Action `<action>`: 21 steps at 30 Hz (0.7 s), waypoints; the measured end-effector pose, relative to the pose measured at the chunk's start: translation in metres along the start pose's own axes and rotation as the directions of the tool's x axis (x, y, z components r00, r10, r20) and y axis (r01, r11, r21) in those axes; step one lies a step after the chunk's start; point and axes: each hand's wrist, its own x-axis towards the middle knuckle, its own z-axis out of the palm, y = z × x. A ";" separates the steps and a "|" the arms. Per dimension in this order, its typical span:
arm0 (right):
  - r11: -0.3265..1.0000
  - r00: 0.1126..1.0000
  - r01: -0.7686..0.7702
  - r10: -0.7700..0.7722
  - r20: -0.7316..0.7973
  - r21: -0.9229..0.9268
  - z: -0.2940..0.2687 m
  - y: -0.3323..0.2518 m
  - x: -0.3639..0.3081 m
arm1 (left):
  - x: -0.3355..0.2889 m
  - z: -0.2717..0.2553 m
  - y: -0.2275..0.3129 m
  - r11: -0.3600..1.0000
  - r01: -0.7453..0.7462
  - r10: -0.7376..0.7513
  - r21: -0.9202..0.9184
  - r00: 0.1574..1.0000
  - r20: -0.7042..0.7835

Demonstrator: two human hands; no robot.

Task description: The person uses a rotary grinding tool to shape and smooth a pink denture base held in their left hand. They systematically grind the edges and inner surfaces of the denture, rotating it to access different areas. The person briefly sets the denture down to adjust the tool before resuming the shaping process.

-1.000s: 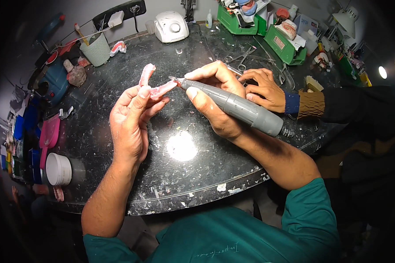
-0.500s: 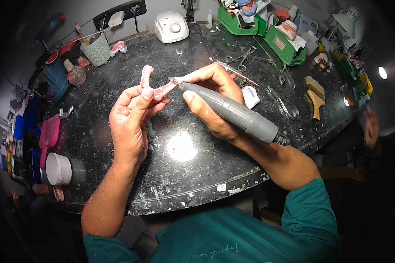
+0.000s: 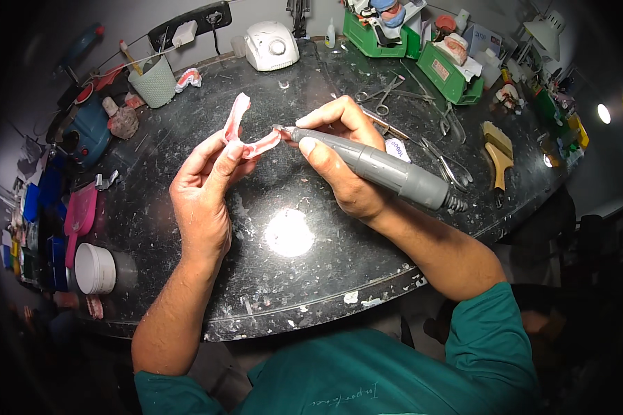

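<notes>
Between the thumb and fingers of my left hand (image 3: pixel 209 181) is a pink U-shaped denture base (image 3: pixel 262 146), one arm pointing up and away, the other toward the right. My right hand (image 3: pixel 346 162) is wrapped like a pen grip around a grey rotary handpiece (image 3: pixel 387 171). Its narrow tip meets the right end of the denture base; whether the bur touches it is too small to tell. Both hands are held above the middle of the dark workbench (image 3: pixel 256 270).
Scissors (image 3: pixel 383 104), pliers (image 3: pixel 447 166) and a brush (image 3: pixel 497 155) lie on the right. Green bins (image 3: pixel 450 76) and a white control box (image 3: pixel 271 47) stand at the back. On the left are a white tub (image 3: pixel 95 268), a pink dustpan (image 3: pixel 82 207) and a pen cup (image 3: pixel 152 84).
The denture base has turned in my left hand, so its upper arm reaches higher and its curve shows more. My right hand and the handpiece have shifted slightly right.
</notes>
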 end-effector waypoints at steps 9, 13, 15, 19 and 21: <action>1.000 0.996 -0.009 0.009 0.090 0.003 0.003 0.000 -0.003 | 0.001 0.000 -0.002 0.999 -0.049 0.049 -0.015 0.999 -0.017; 0.997 0.995 -0.062 0.065 0.072 -0.048 0.000 -0.009 -0.004 | 0.001 0.001 -0.002 0.998 -0.060 0.060 -0.031 0.998 -0.017; 0.998 0.997 -0.016 0.021 0.077 -0.065 0.000 -0.001 -0.004 | 0.000 0.000 -0.002 0.998 -0.056 0.056 -0.026 0.998 -0.019; 0.999 0.995 -0.023 0.028 0.098 -0.044 0.002 -0.002 -0.004 | 0.000 -0.002 -0.003 0.997 -0.052 0.051 -0.061 0.999 -0.012; 0.999 0.995 0.004 0.000 0.102 -0.039 0.002 -0.001 -0.003 | 0.000 0.001 -0.003 0.996 -0.052 0.052 -0.068 0.999 -0.007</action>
